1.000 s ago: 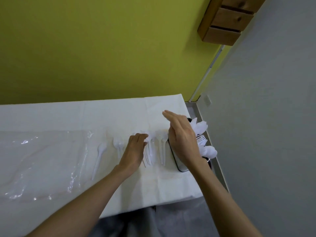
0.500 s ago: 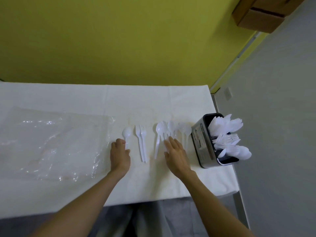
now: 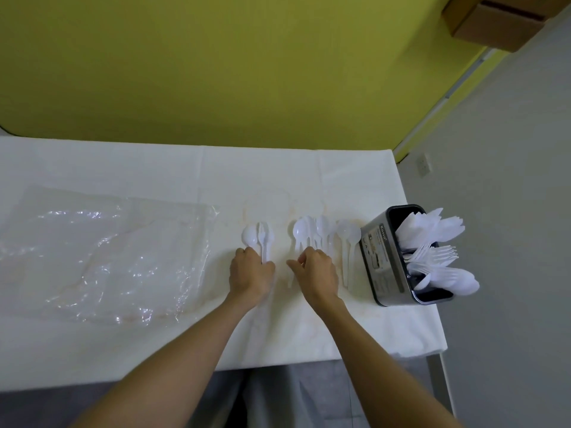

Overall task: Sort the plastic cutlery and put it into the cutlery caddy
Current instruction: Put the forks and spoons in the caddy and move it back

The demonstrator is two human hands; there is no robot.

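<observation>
White plastic cutlery lies in a row on the white table. My left hand is curled over the handles of a small spoon and a fork beside it. My right hand has its fingers bent down on the handles of a bunch of spoons. Two more spoons lie untouched just right of that hand. The grey metal cutlery caddy stands at the table's right edge, with white knives, forks and spoons sticking out of it.
A crumpled clear plastic bag lies flat on the left half of the table. A yellow wall runs behind the table, and the grey floor drops away right of the caddy. The table's front edge is close to my body.
The view has swung left and steadied. My right hand left the caddy for the spoon bunch. Both hands went from flat on the handles to curled around them.
</observation>
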